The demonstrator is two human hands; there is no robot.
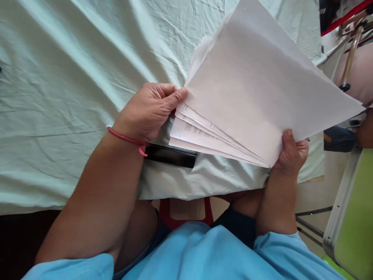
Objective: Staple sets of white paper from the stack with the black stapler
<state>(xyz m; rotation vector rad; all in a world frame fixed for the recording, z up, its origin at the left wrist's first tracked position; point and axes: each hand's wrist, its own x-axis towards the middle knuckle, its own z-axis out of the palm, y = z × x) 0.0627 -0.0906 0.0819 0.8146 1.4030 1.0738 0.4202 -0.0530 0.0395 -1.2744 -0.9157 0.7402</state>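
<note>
A stack of white paper sheets (247, 77) is held tilted above the cloth-covered table, its top sheet blank. Lower sheets fan out at the near left side, and printed text shows on some of them. My left hand (154, 107) pinches the left corner of the stack between thumb and fingers. At the near right corner, my right hand (291, 153) grips the sheets with its thumb on top; its other fingers are partly hidden beneath. A flat black object (171, 154) lies on the cloth below my left wrist, partly covered by it.
A wrinkled pale green cloth (72, 77) covers the table, its near edge hanging before my lap. On the right stand a green-topped folding table (357, 217) and metal tubing (352, 54). Part of another person (358, 74) shows at the right edge.
</note>
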